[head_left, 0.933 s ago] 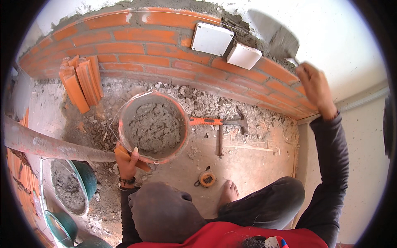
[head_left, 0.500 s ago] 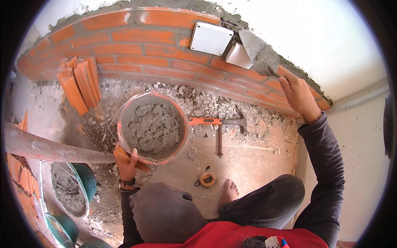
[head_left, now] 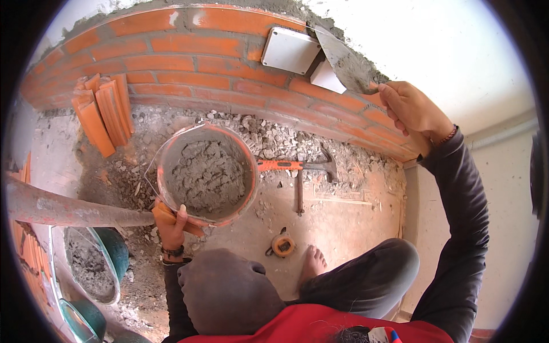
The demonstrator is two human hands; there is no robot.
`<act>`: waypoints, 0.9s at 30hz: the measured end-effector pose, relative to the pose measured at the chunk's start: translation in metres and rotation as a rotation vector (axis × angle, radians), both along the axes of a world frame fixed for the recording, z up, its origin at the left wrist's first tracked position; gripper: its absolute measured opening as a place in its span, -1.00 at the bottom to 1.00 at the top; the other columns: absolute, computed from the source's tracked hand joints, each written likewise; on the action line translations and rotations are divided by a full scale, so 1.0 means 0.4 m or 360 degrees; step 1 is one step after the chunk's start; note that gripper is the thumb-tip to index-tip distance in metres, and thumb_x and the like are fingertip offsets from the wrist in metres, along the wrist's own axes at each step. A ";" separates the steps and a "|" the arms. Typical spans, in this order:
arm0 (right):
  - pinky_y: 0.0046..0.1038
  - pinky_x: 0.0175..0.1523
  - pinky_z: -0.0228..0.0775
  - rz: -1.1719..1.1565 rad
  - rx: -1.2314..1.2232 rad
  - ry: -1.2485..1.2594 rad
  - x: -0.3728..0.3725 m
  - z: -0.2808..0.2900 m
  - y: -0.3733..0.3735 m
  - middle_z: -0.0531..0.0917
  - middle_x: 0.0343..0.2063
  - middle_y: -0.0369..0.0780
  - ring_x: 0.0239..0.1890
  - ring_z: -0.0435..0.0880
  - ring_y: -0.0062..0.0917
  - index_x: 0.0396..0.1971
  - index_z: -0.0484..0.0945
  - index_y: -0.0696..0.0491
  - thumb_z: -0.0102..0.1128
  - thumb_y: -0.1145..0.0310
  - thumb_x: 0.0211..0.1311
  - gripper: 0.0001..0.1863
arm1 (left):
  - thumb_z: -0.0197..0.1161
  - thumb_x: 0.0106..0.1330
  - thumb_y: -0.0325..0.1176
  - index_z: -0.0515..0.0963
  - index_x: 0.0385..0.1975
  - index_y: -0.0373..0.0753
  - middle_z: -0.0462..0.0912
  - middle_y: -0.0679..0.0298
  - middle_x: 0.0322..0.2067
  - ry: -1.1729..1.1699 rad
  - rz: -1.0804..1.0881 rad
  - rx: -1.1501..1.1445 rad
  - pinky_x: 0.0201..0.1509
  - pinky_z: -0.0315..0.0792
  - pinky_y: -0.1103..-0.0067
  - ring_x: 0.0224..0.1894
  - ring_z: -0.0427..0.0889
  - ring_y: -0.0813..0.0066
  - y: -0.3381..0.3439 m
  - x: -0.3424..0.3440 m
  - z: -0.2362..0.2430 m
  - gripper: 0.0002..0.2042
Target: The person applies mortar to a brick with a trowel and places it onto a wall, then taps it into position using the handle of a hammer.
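Observation:
In my right hand [head_left: 416, 108], closed around the handle, is a pointed trowel [head_left: 347, 64]. Its mortar-smeared blade lies over the top edge of the brick wall [head_left: 197, 44], against the mortar bed beside the white plaster. Below the blade, a white box [head_left: 327, 78] and a square white cover plate [head_left: 291, 50] are set in the wall. My left hand [head_left: 171, 230] grips a thin orange brick piece [head_left: 164, 215] at the near left rim of a bucket [head_left: 255, 171]. Grey mortar [head_left: 207, 174] fills much of that bucket.
An orange-handled hammer [head_left: 309, 166] lies right of the bucket, among rubble [head_left: 269, 137]. A tape measure [head_left: 282, 245] sits near my bare foot [head_left: 313, 263]. Brick strips [head_left: 108, 114] lean at the wall. A pole [head_left: 74, 207] and green buckets [head_left: 114, 251] are at left.
The trowel has shifted slightly up and left along the wall top. My right wrist has turned, with the knuckles higher. My left hand still grips the brick piece by the bucket.

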State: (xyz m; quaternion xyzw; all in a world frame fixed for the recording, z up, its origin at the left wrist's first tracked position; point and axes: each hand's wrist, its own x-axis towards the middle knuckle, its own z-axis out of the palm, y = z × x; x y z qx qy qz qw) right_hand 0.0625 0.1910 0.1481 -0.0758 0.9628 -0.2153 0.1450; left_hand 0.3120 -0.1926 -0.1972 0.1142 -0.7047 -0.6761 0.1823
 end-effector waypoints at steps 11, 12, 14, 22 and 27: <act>-0.43 -0.52 0.42 0.0631 0.0379 0.0573 0.005 -0.008 0.037 0.47 -0.70 -0.14 -0.67 0.51 -0.32 -0.34 0.48 0.21 -0.09 0.22 0.47 -0.66 | 0.29 0.34 -0.16 0.17 0.26 -0.37 0.35 0.23 0.04 0.0019 0.0002 0.0012 0.22 0.21 0.48 0.07 0.34 0.43 0.001 0.002 0.004 -0.36; -0.36 -0.48 0.43 0.0714 0.0441 0.0726 0.014 -0.018 0.062 0.49 -0.69 -0.08 -0.64 0.53 -0.22 -0.30 0.48 0.22 -0.08 0.25 0.46 -0.68 | 0.29 0.34 -0.16 0.17 0.27 -0.37 0.35 0.23 0.04 0.0034 0.0004 0.0039 0.22 0.21 0.48 0.07 0.34 0.43 0.006 -0.003 0.004 -0.36; -0.21 -0.41 0.43 0.0503 0.0422 0.0841 0.062 -0.063 0.080 0.54 -0.63 0.02 -0.56 0.55 -0.03 -0.24 0.49 0.23 -0.03 0.28 0.44 -0.72 | 0.29 0.34 -0.17 0.17 0.26 -0.37 0.35 0.24 0.03 0.0028 -0.0007 0.0005 0.22 0.20 0.48 0.07 0.34 0.42 -0.002 0.003 -0.004 -0.37; -0.06 -0.30 0.47 0.0268 0.0821 0.1167 0.059 -0.161 0.058 0.64 -0.47 -0.01 -0.37 0.64 -0.01 -0.04 0.43 0.12 0.03 0.20 0.41 -0.69 | 0.26 0.36 -0.21 0.20 0.23 -0.35 0.33 0.23 0.04 0.0026 -0.0091 -0.0105 0.25 0.18 0.47 0.08 0.32 0.41 -0.020 -0.002 0.000 -0.43; -0.06 -0.21 0.48 0.0266 0.0865 0.1158 0.049 -0.151 0.088 0.66 -0.29 -0.01 -0.25 0.66 -0.04 0.05 0.42 0.11 0.02 0.20 0.42 -0.64 | 0.26 0.37 -0.18 0.21 0.23 -0.33 0.34 0.23 0.04 0.0023 -0.0032 -0.0056 0.26 0.18 0.46 0.09 0.33 0.41 -0.012 -0.001 -0.004 -0.43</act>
